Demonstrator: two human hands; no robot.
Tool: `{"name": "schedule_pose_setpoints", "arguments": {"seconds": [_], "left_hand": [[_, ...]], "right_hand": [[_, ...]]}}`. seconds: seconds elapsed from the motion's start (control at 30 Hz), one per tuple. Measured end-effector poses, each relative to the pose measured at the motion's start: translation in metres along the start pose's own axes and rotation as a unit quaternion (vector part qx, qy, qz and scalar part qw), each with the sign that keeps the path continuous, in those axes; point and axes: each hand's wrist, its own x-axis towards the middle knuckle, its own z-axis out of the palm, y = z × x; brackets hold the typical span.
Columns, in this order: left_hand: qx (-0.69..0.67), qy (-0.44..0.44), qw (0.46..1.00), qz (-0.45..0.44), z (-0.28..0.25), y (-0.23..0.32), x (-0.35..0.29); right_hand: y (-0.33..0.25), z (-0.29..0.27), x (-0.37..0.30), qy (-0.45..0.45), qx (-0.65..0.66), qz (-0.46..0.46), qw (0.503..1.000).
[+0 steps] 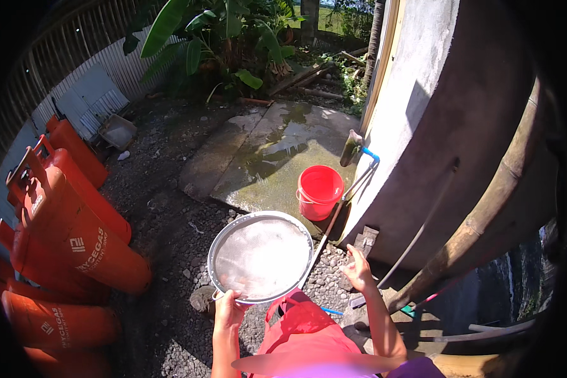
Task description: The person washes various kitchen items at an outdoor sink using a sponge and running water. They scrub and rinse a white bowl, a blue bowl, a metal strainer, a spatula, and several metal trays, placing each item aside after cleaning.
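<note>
My left hand is closed at the near left edge of a wide round metal pot. Its fingers pinch the rim, where a thin handle shows. Cloudy, greyish-white contents fill the view inside the rim; I cannot tell whether they are liquid. To the right of the pot, my right hand hovers with its fingers apart and holds nothing. Beyond the pot, a red bucket with a bail handle stands upright on the wet concrete slab.
Several orange-red gas cylinders crowd the left side. A blue pipe tap juts from the white wall, with a long pole below. Bamboo poles lean at the right. Gravel lies underfoot; banana plants grow behind.
</note>
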Motion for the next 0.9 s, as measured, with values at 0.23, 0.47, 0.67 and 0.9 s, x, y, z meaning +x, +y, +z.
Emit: {"name": "schedule_pose_setpoints", "arguments": {"seconds": [0.23,0.47,0.67,0.9], "left_hand": [[0.099,-0.026,0.993,-0.066,0.053,0.039,0.155],[0.134,-0.032,0.985,-0.102,0.117,0.080,0.277],[0.121,-0.072,0.976,-0.168,0.129,0.078,0.323],[0.212,-0.124,0.934,-0.259,0.134,0.070,0.359]], "right_hand": [[0.039,-0.022,0.271,0.088,0.264,0.059,0.959],[0.095,-0.066,0.505,0.273,-0.106,0.080,0.953],[0.083,-0.067,0.524,0.264,-0.275,0.124,0.916],[0.087,-0.060,0.507,0.292,-0.255,0.051,0.920]]}}
